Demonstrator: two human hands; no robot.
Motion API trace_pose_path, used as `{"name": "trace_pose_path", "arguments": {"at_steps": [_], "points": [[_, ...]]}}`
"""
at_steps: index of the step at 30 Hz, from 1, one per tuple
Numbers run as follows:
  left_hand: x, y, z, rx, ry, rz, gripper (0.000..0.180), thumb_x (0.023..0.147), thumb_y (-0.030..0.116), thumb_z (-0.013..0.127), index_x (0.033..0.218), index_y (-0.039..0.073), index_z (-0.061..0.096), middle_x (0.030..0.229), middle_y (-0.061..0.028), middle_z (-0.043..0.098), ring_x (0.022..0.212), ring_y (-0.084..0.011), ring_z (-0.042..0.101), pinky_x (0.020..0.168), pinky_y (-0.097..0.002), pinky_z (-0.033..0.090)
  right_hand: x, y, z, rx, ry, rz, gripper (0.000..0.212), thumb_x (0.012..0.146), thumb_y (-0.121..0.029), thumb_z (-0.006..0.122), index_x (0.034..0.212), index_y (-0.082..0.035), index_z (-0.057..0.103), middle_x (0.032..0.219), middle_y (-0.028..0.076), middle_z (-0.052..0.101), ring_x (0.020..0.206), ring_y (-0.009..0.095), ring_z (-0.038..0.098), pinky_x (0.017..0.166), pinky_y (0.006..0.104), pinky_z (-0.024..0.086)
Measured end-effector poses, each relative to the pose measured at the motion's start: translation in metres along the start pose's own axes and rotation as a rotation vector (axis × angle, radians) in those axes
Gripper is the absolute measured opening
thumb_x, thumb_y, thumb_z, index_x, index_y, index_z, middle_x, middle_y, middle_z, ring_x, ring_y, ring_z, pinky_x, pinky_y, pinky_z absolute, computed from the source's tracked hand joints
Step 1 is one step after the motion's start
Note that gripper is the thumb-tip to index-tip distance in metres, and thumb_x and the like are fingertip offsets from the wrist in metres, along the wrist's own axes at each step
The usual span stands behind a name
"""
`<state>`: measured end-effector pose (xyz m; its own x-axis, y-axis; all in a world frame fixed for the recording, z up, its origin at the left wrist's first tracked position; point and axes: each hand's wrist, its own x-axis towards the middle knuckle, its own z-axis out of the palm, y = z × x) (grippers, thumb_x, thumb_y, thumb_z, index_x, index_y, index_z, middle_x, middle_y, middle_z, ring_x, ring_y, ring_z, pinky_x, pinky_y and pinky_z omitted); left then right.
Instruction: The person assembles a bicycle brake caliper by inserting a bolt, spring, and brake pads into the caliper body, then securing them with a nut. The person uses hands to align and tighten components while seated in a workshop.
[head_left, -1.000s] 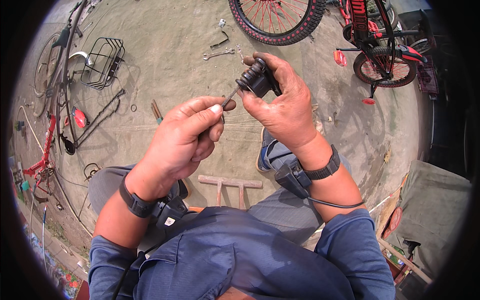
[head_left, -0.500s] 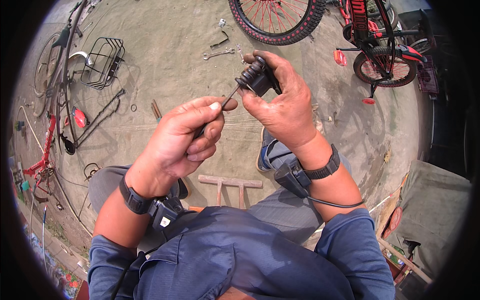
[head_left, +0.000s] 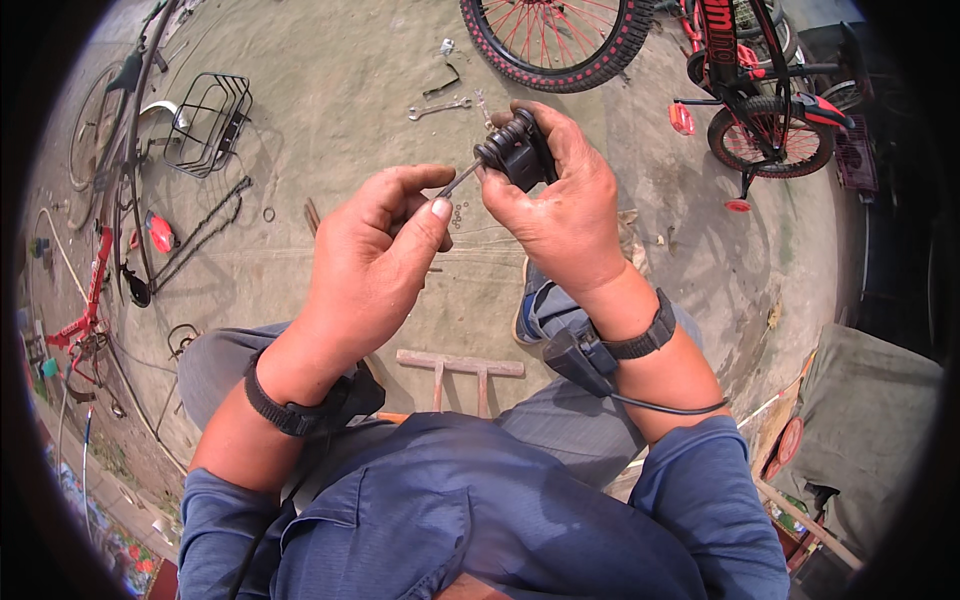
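Note:
In front of me my right hand (head_left: 560,195) is closed round a black part with a thick coil spring (head_left: 518,148), gripped between thumb and fingers. My left hand (head_left: 375,245) pinches a thin dark metal rod (head_left: 462,179) between thumb and forefinger. The rod slants up to the right, and its far end meets the spring's lower left side. Whether that end is inside the part cannot be made out. My left fingers curl over the rod's other end and hide it.
On the ground beyond my hands are a spanner (head_left: 440,108) and several small rings (head_left: 458,215). A black wire basket (head_left: 208,125) and a bike chain (head_left: 205,232) lie left. A bicycle wheel (head_left: 555,75) and a red-and-black bicycle (head_left: 722,60) stand ahead. Before me is a wooden stool (head_left: 460,364).
My left hand has rolled over and shifted its fingers along the rod, showing its back now. The right hand and the spring part have hardly moved.

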<state>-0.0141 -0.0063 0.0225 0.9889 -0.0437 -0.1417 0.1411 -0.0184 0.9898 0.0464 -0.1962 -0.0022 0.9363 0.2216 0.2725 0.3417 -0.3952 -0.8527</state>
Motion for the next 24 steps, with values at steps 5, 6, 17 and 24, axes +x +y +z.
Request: {"name": "trace_pose_path", "arguments": {"at_steps": [5, 6, 17, 24], "points": [[0.0, 0.004, -0.012, -1.072, -0.212, -0.479, 0.041, 0.104, 0.016, 0.05, 0.141, -0.002, 0.047, 0.088, -0.0048, 0.063, 0.053, -0.0076, 0.052, 0.045, -0.0216, 0.042, 0.003, 0.003, -0.001, 0.004, 0.056, 0.033, 0.055, 0.08, -0.003, 0.079, 0.129, 0.004, 0.055, 0.109, 0.007, 0.068, 0.095, 0.01, 0.065, 0.087, 0.0266, 0.054], [0.0, 0.004, -0.011, -1.146, -0.276, -0.49, 0.043, 0.106, 0.018, 0.046, 0.143, -0.002, 0.043, 0.079, -0.0018, 0.058, 0.049, -0.007, 0.047, 0.043, -0.0198, 0.037, 0.003, 0.003, -0.001, 0.007, 0.056, 0.022, 0.055, 0.08, -0.003, 0.079, 0.129, 0.004, 0.055, 0.108, 0.007, 0.068, 0.094, 0.01, 0.064, 0.086, 0.0261, 0.054], [0.004, -0.009, 0.003, 0.452, -0.041, 0.348, 0.03, 0.104, 0.012, 0.051, 0.131, -0.002, 0.056, 0.072, 0.0019, 0.053, 0.052, -0.0077, 0.047, 0.049, -0.0252, 0.04, 0.003, 0.001, -0.003, -0.157, 0.041, -0.052, 0.052, 0.076, -0.008, 0.079, 0.124, 0.003, 0.061, 0.1, 0.009, 0.069, 0.09, 0.013, 0.065, 0.083, 0.028, 0.054], [0.002, 0.002, -0.009, -0.258, -0.182, -0.192, 0.032, 0.103, 0.013, 0.052, 0.13, -0.003, 0.057, 0.065, 0.0045, 0.046, 0.052, -0.0038, 0.039, 0.046, -0.0218, 0.034, 0.003, -0.002, -0.009, 0.015, -0.033, 0.043, 0.055, 0.08, -0.007, 0.08, 0.129, 0.005, 0.058, 0.106, 0.006, 0.068, 0.093, 0.011, 0.064, 0.085, 0.027, 0.054]]}}
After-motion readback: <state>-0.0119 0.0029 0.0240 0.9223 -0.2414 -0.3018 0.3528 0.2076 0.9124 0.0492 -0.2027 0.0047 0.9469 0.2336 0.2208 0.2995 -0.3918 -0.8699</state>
